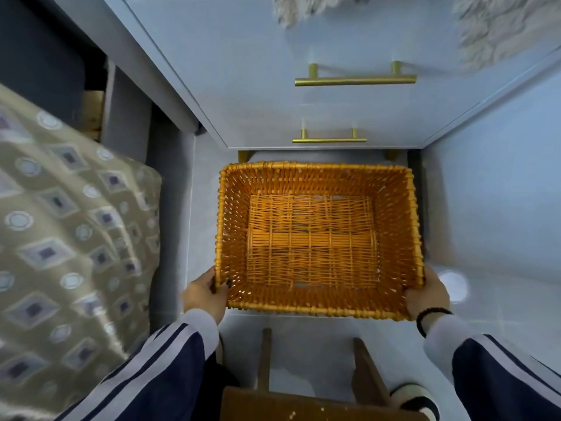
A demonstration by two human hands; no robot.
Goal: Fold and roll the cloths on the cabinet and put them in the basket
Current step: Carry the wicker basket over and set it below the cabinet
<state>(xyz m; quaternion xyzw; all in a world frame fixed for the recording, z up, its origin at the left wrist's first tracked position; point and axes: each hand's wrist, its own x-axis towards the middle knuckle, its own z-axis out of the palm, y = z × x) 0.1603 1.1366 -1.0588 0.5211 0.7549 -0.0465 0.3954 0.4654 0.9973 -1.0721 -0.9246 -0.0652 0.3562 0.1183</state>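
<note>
An orange wicker basket (pixel 315 308) with nothing inside is held low in front of the pale blue cabinet (pixel 243 71). My left hand (pixel 203 294) grips its near left corner, thumb over the rim. My right hand (pixel 426 294) grips the near right corner. Fluffy grey-white cloths (pixel 498 28) hang over the cabinet's top edge at the upper right, and another shaggy cloth (pixel 297 7) shows at the top centre. Most of each cloth is out of frame.
The cabinet front has two drawers with brass handles (pixel 355 79). A patterned beige cushion (pixel 69 232) lies on the left. A brown wooden stool (pixel 303 402) stands below the basket, with a slippered foot (pixel 416 398) beside it. The floor is pale tile.
</note>
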